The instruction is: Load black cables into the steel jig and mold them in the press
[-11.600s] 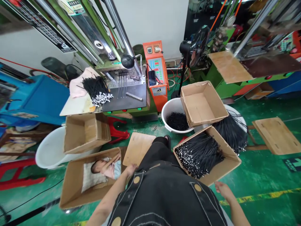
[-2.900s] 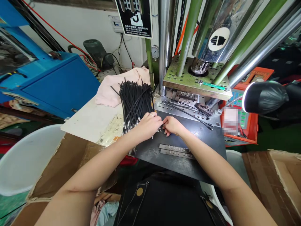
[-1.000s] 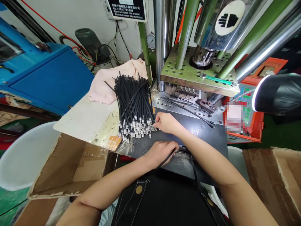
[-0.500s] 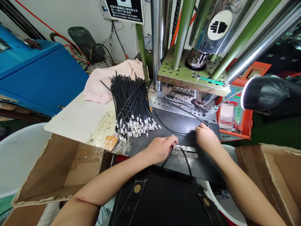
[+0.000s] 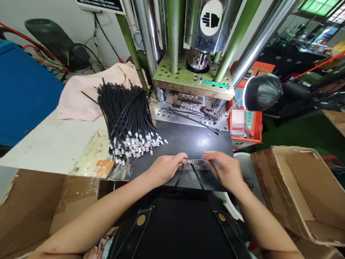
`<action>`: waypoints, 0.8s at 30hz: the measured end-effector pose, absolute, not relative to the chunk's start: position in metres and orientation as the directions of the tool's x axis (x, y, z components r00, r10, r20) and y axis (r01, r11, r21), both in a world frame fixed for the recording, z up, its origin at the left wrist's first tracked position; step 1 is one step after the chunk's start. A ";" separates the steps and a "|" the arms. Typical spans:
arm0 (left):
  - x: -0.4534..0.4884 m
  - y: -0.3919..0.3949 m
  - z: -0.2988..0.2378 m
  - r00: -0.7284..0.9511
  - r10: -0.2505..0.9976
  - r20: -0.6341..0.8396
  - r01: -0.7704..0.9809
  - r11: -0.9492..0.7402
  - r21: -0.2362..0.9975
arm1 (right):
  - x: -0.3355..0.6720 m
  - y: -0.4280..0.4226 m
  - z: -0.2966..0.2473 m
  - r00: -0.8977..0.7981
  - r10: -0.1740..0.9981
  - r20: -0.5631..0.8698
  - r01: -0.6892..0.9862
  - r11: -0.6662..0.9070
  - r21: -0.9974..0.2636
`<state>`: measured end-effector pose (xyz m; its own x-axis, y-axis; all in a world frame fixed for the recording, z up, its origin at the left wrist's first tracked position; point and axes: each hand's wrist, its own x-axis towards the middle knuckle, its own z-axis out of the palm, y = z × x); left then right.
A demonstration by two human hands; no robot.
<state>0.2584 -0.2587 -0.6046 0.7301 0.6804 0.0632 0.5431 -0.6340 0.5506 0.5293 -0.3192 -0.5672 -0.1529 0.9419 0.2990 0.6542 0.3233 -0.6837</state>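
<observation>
A narrow metal fixture (image 5: 194, 166) with small slots lies on the dark plate near its front edge. Black cables (image 5: 198, 176) run from it down toward my apron. At the fixture's left end, my left hand (image 5: 167, 167) is closed in a pinch on a black cable. My right hand (image 5: 226, 169) is at the right end, fingers bent and slightly blurred; what they pinch is hidden. Left of the hands, a big bundle of black cables (image 5: 124, 111) with pale connector ends lies on the table.
Behind the plate stands a press with a green platen (image 5: 194, 81) and a lower metal die (image 5: 190, 100). Loose cables (image 5: 194, 120) lie before it. A lamp (image 5: 262, 92) and orange control box (image 5: 249, 126) are right. Cardboard boxes (image 5: 293, 187) flank me; a pink cloth (image 5: 81, 90) lies left.
The view has turned right. My right hand has come down to the fixture's right end, and the cable that curved across the plate to it no longer shows there. My left hand stays at the fixture.
</observation>
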 end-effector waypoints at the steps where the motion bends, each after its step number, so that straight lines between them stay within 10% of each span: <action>1: 0.253 -0.252 -0.601 0.724 0.686 0.074 0.558 -0.645 0.522 | 0.511 -0.316 -0.582 -0.170 0.954 0.246 0.604 0.298 -0.739; 5: 0.238 -0.215 -0.587 0.641 0.755 0.140 0.722 -0.654 0.224 | 0.487 -0.309 -0.619 -0.210 0.951 0.227 0.592 0.308 -0.744; 11: 0.246 -0.179 -0.587 0.692 0.717 -0.080 0.718 -0.695 -0.018 | 0.493 -0.318 -0.612 -0.481 0.841 0.249 0.759 0.541 -0.361; 20: 0.230 -0.254 -0.571 0.856 0.479 0.194 0.424 -0.866 0.266 | 0.529 -0.307 -0.620 -0.349 0.903 0.250 0.742 0.429 -0.515; 24: 0.164 -0.255 -0.559 0.738 0.648 0.189 0.585 -0.754 0.300 | 0.554 -0.314 -0.620 -0.225 0.951 0.211 0.788 0.305 -0.535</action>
